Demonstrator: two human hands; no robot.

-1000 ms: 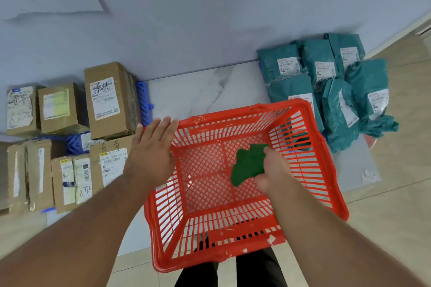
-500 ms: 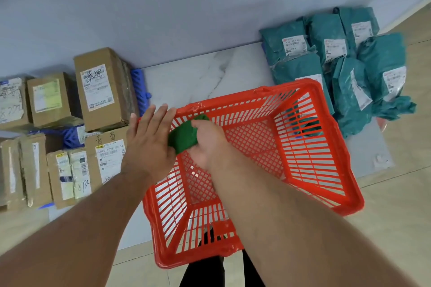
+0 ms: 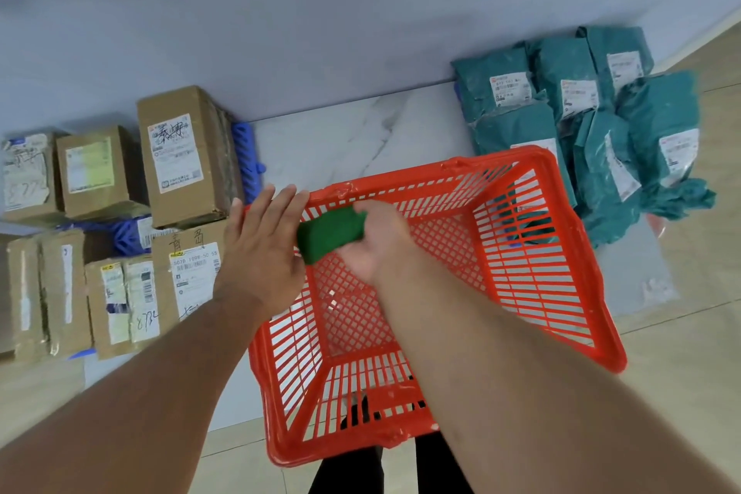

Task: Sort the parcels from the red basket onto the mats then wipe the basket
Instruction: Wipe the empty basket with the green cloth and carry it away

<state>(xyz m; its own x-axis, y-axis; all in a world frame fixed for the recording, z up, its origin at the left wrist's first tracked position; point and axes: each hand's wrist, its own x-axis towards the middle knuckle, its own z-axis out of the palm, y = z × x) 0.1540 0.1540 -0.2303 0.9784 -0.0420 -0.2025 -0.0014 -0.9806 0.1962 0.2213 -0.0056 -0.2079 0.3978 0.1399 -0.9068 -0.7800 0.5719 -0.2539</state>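
The red basket [image 3: 533, 253] stands empty on the floor in front of me. My right hand [image 3: 377, 241] grips a green cloth [image 3: 328, 233] and holds it against the inside of the basket's far left corner. My left hand [image 3: 260, 249] lies flat, fingers straight, on the basket's left rim near that corner. Brown cardboard boxes [image 3: 184, 156] lie on a blue mat [image 3: 244, 156] to the left. Teal parcel bags [image 3: 581, 120] are piled on a grey mat [image 3: 637, 273] to the right.
A pale blue wall [image 3: 320, 32] runs behind the parcels. White marble floor [image 3: 353, 144] lies between the two piles. My dark trouser legs [image 3: 345, 473] show below the basket's near edge. Beige floor tiles [image 3: 681, 365] extend to the right.
My right hand has swept the green cloth from the middle of the basket's floor up to its far left corner. My left hand has stayed on the left rim.
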